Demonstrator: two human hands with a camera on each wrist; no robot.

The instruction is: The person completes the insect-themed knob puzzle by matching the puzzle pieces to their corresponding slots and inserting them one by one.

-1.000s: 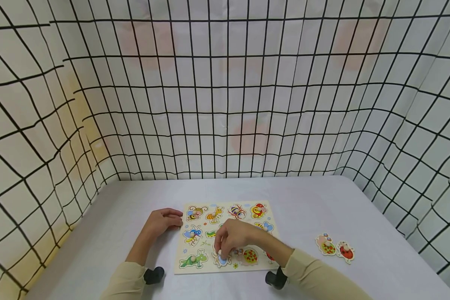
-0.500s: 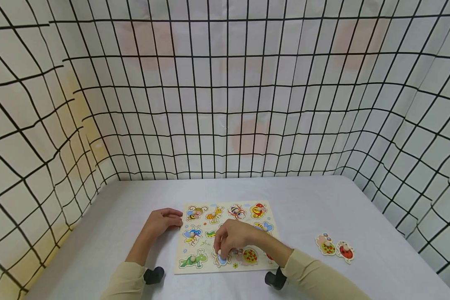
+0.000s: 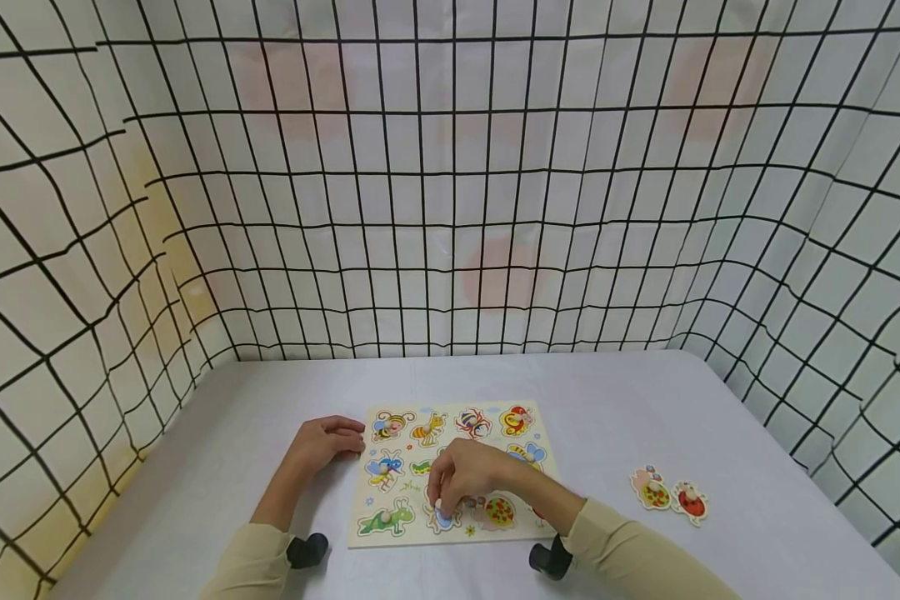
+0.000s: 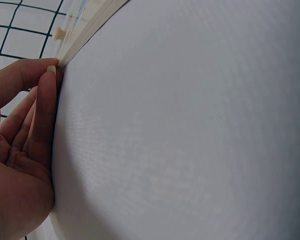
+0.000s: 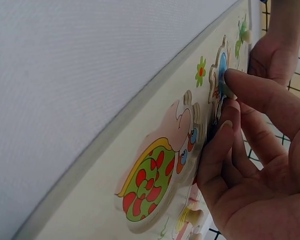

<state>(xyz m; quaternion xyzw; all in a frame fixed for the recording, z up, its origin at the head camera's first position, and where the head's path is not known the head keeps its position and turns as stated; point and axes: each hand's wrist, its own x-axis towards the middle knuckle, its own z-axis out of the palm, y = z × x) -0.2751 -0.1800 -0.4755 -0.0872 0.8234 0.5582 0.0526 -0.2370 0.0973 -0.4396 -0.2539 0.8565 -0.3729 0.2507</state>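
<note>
A wooden knob puzzle board (image 3: 412, 542) with insect pictures lies flat on the table. In the head view my left hand (image 3: 322, 444) is at its left edge; the left wrist view shows thumb and finger of the left hand (image 4: 32, 100) pinching that edge (image 4: 85, 32). My right hand (image 3: 465, 475) pinches the knob of a blue-bodied insect puzzle piece (image 3: 444, 523) in the board's front row. Close up, thumb and fingers of the right hand (image 5: 260, 150) meet round the knob; the blue piece (image 5: 221, 72) looks slightly raised from the board. The knob is mostly covered.
Right of the board lie a loose snail piece (image 3: 652, 492) and a ladybug piece (image 3: 692, 503), side by side. A snail-shaped recess (image 5: 155, 170) is beside the right hand. The white table (image 3: 607, 400) is enclosed by white walls with a black grid (image 3: 450, 200).
</note>
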